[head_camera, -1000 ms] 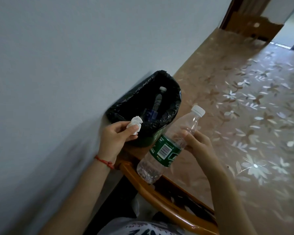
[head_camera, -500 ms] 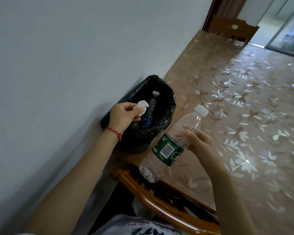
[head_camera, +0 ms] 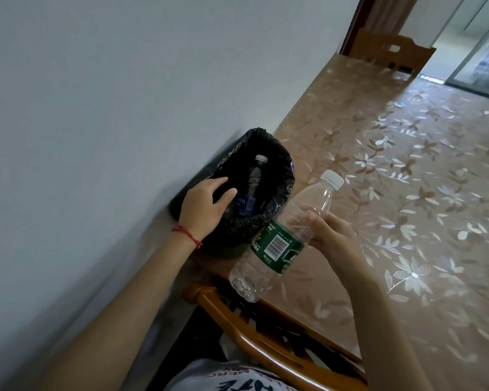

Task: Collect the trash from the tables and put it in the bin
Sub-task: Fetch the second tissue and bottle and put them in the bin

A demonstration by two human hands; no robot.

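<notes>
A small bin (head_camera: 280, 176) lined with a black bag stands on the table against the wall. Inside it lies a clear bottle with a blue label (head_camera: 253, 182). My left hand (head_camera: 203, 206) hovers over the bin's near rim, fingers spread, nothing in it; the crumpled white tissue is not visible. My right hand (head_camera: 331, 235) grips an empty clear plastic bottle (head_camera: 280, 244) with a green label and white cap, tilted, just to the right of the bin.
The table (head_camera: 407, 179) carries a brown floral cover and runs along the grey wall (head_camera: 96, 108). A wooden chair back (head_camera: 260, 342) sits in front of me at the table edge. Another wooden chair (head_camera: 390, 50) stands at the far end.
My left hand moved forward over the bin and opened; the white tissue it held is gone from it. My right hand kept the bottle almost in place.
</notes>
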